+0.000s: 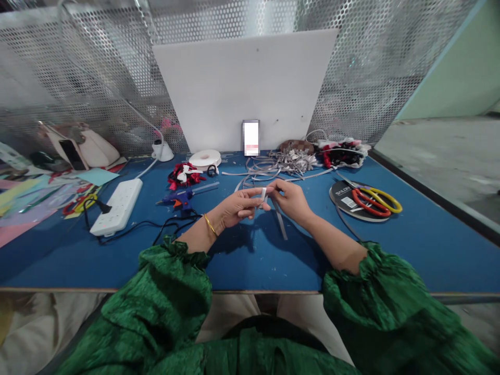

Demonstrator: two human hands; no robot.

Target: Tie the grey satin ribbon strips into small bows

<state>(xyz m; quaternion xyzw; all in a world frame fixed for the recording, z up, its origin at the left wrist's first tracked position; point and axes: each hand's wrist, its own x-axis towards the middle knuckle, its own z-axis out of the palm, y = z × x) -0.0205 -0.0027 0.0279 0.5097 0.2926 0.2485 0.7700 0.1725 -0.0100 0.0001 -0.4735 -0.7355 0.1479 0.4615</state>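
A grey ribbon [279,221] is looped round the outstretched fingers of my left hand [239,204], its loop lying pale across the fingertips. The thumb and index finger of my right hand [289,199] pinch the ribbon close beside that loop. One ribbon end hangs below my right hand over the blue table. Both hands are held just above the table, fingertips nearly meeting. Behind them a long loose strand of grey ribbon [258,172] lies in curves, beside a heap of grey ribbon bows [299,160].
Left of my hands lie a blue glue gun [177,199], red and white bows [185,175], a white ribbon roll [205,158] and a power strip [117,205]. At right, scissors [377,200] rest on a dark ribbon spool [347,195]. A phone [251,138] leans against the white board [246,88].
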